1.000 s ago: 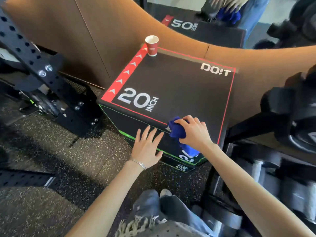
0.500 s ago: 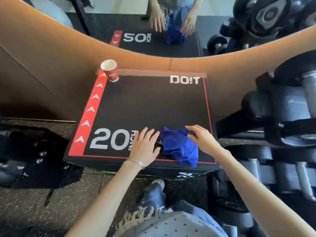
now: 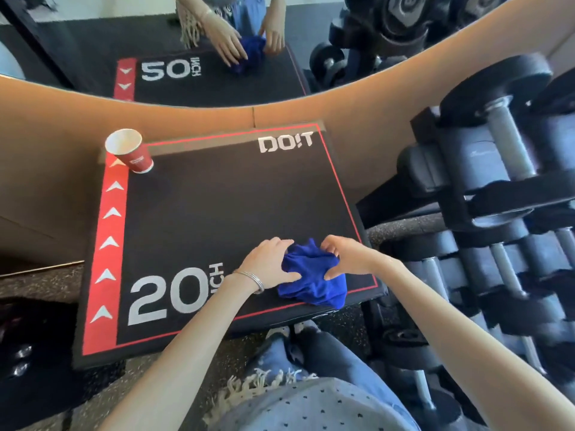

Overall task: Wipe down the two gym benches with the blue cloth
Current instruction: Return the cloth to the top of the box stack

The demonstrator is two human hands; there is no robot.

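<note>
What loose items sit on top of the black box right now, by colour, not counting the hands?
Blue: 1, the blue cloth, bunched between both hands
Red: 1, the paper cup, at the far left corner
Total: 2

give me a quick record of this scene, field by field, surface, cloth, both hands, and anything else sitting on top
surface: black padded box marked 20 INCH, red arrow strip along its left edge
cloth: blue cloth, bunched, at the near right corner, partly over the edge
left hand: on the cloth's left side, grip closed on it
right hand: on the cloth's right side, grip closed on it
other item: red paper cup, upright, far left corner
beside: dumbbell rack to the right
</note>
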